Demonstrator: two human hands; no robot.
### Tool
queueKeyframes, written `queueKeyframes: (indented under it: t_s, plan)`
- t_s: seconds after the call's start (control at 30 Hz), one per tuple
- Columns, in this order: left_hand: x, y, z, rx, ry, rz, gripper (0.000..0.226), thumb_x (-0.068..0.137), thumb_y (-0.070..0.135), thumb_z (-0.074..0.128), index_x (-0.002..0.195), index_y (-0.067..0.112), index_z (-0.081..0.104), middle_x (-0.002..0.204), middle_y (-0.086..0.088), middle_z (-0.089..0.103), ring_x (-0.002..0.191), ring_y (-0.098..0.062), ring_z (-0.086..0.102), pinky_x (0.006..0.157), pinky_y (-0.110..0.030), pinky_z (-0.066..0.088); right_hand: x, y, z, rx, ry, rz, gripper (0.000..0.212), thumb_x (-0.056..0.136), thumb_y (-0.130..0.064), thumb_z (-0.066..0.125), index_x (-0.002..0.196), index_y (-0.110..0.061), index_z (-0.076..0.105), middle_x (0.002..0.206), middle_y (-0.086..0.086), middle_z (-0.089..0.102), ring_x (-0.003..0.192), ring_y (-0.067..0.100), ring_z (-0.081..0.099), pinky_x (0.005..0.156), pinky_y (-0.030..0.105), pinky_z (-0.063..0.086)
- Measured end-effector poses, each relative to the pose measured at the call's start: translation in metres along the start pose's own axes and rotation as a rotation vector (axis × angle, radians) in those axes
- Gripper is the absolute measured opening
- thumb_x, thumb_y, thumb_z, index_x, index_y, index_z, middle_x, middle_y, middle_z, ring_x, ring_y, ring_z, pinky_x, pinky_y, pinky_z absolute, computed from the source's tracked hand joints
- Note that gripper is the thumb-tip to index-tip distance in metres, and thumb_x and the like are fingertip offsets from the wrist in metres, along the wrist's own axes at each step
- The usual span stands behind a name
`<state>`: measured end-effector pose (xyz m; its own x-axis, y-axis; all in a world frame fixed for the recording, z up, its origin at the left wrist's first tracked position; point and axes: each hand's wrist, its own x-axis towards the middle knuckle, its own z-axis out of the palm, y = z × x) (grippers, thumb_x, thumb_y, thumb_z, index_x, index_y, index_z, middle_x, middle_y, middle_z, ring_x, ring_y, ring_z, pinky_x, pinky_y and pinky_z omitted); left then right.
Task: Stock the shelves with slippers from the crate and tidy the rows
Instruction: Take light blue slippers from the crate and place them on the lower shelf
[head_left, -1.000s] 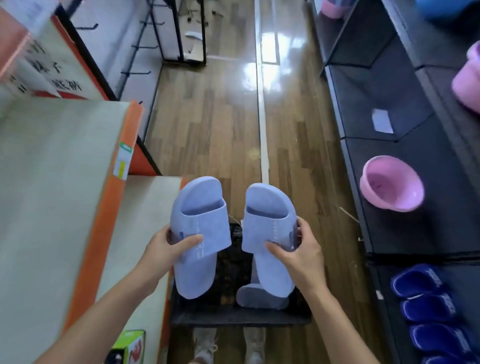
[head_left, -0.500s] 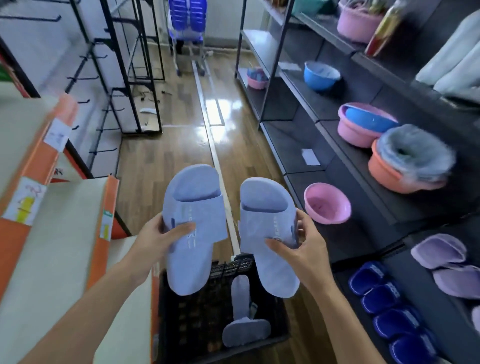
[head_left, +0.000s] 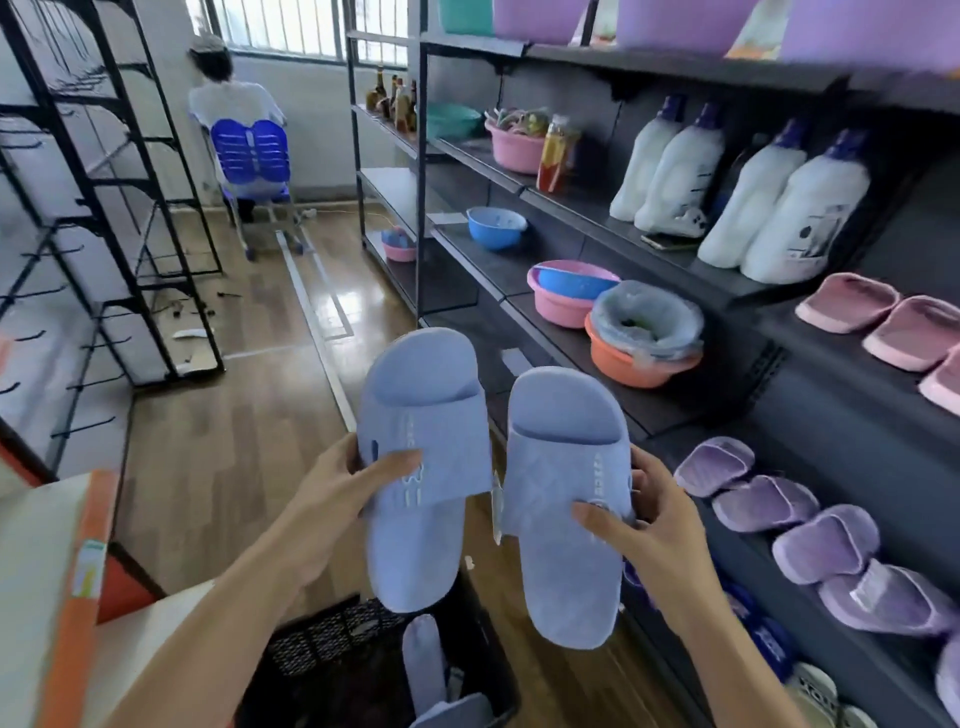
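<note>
Gripping one blue slipper each: left hand holds left slipper, right hand holds right slipper; toes pointing away, long axes near-parallel.

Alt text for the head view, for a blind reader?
The left hand grips one blue slipper, the right hand a second blue slipper, above a black crate holding a third slipper. Shelves on the right carry purple slippers and pink slippers.
</note>
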<state>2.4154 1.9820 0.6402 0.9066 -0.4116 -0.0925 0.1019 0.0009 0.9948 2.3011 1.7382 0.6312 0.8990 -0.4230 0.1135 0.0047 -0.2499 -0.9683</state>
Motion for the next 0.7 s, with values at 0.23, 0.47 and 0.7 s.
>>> queueKeyframes:
  t_s: [0.23, 0.47, 0.7]
  plan:
    - [-0.03, 0.01, 0.121, -0.002, -0.199, 0.049, 0.074, 0.038, 0.055, 0.079, 0.105, 0.029, 0.063, 0.098, 0.008, 0.072, 0.085, -0.01, 0.069, 0.058, -0.015, 0.051, -0.066, 0.004, -0.119, -0.026, 0.189, 0.005, 0.056, 0.065, -0.019, 0.081, 0.104, -0.045, 0.05, 0.091, -0.024, 0.064, 0.086, -0.001, 0.062, 0.058, 0.017, 0.052]
    - [-0.031, 0.009, 0.244, 0.029, -0.432, 0.02, 0.095, 0.024, 0.067, 0.083, 0.106, 0.023, 0.064, 0.1, 0.002, 0.072, 0.092, -0.019, 0.069, 0.074, -0.033, 0.052, -0.14, 0.017, -0.228, -0.055, 0.452, 0.067, 0.063, 0.057, -0.028, 0.087, 0.112, -0.035, 0.055, 0.093, -0.014, 0.068, 0.083, 0.004, 0.064, 0.062, 0.021, 0.052]
    - [-0.034, 0.012, 0.364, 0.071, -0.716, 0.065, 0.089, 0.026, 0.062, 0.082, 0.105, 0.026, 0.062, 0.093, 0.005, 0.073, 0.083, -0.015, 0.07, 0.055, -0.021, 0.051, -0.21, 0.024, -0.303, -0.038, 0.766, 0.15, 0.06, 0.065, -0.019, 0.085, 0.117, -0.021, 0.055, 0.1, -0.005, 0.067, 0.078, 0.001, 0.063, 0.058, 0.015, 0.05]
